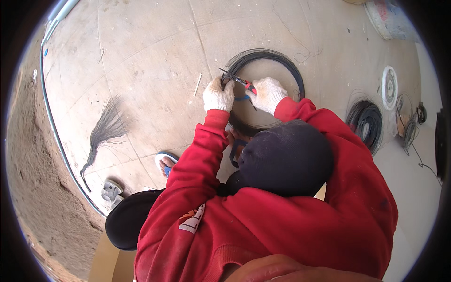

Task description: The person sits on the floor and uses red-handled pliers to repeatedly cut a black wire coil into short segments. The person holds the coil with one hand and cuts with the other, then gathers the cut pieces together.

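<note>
On floor point(155, 70): coil point(295, 70), laid flat, probably for stability. Left hand point(219, 96) at coil's left side, fingers pinching wire, seemingly steadying it. Right hand point(268, 95) gripping pliers point(240, 81), fingers curled round red handles, likely for leverage. Pliers over coil's left side; long axis diagonal, tip far-left.

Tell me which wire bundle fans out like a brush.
The dark bundle lying at far left: it splays apart at one end, while the middle coil and the right-hand coil are wound into rings.
</note>
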Motion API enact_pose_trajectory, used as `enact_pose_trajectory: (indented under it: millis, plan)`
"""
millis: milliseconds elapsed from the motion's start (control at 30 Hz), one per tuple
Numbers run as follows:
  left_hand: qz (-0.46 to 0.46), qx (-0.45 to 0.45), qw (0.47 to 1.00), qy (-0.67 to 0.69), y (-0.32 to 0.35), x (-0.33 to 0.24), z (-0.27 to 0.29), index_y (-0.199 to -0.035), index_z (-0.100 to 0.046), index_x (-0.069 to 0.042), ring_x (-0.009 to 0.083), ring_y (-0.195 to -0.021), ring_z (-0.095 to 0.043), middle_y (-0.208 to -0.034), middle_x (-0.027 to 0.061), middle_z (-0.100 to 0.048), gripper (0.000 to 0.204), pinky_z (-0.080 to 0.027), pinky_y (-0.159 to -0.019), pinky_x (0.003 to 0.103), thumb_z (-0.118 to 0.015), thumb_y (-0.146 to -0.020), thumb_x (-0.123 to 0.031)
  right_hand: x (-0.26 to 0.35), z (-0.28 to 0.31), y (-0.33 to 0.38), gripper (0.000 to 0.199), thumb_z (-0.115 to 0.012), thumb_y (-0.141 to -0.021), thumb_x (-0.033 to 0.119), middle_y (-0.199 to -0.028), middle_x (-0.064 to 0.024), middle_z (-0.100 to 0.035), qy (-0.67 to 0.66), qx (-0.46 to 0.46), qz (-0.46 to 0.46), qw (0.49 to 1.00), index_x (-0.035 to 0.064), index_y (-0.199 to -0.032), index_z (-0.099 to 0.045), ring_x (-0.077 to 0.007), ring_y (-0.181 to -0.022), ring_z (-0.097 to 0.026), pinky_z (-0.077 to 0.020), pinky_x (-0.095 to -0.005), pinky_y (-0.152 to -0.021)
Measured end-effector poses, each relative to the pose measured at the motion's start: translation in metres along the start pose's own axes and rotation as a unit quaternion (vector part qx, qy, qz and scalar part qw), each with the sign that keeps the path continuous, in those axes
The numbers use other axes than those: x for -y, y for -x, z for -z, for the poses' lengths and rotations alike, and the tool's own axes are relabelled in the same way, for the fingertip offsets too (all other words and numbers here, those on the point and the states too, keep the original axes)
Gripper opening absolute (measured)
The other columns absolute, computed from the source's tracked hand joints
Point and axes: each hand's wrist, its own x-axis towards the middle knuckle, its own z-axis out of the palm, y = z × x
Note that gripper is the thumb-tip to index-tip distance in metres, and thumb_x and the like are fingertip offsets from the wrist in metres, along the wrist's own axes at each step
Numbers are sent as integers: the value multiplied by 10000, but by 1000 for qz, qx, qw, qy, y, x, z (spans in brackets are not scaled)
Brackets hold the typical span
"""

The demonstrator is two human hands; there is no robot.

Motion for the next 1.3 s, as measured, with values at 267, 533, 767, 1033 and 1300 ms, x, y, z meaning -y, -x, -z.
enact_pose_trajectory:
  millis: [267,533,767,1033,1300]
  plan:
    - [81,41,996,-4,-8,7,-7,-956,-676,-25,347,-815,-669,-852,189,-680,315,-508,-727,410,-709,-804,-299,10,-14,-7,389,-592,-897,409,-1025,-165,-636,18,-55,-18,998,49,-1026,-663,-359,-965,-636,-513,-474,-830]
    - [81,42,995,-43,-17,7,-6,-1009,-683,-17,351,-858,-680,-893,202,-693,352,-515,-764,398,-729,-792,-290,10,-3,-19,421,-608,-878,437,-1029,-162,-645,-6,24,-18,1000,59,-1053,-670,-353,-989,-641,-513,-471,-849]
    - [52,45,997,17,-17,26,-18,-940,-697,-44,348,-810,-659,-826,192,-667,297,-511,-739,406,-733,-769,-285,-33,-36,-36,427,-587,-882,503,-956,-139,-654,11,-116,76,990,90,-974,-645,-342,-903,-645,-522,-476,-774]
    - [-56,-100,993,40,-2,17,-4,-1023,-681,-8,194,-767,-655,-863,95,-693,281,-523,-742,315,-734,-821,-197,-44,-26,-42,396,-685,-825,423,-884,-132,-641,-21,-136,143,980,83,-1002,-586,-364,-864,-634,-514,-481,-717]
    - [-1,-18,995,96,19,-13,13,-1018,-651,-14,237,-808,-664,-837,106,-684,209,-503,-775,327,-607,-927,-197,-29,1,5,260,-635,-862,178,-1080,-147,-567,-1,-217,209,954,52,-1073,-549,-328,-1043,-571,-512,-446,-850]
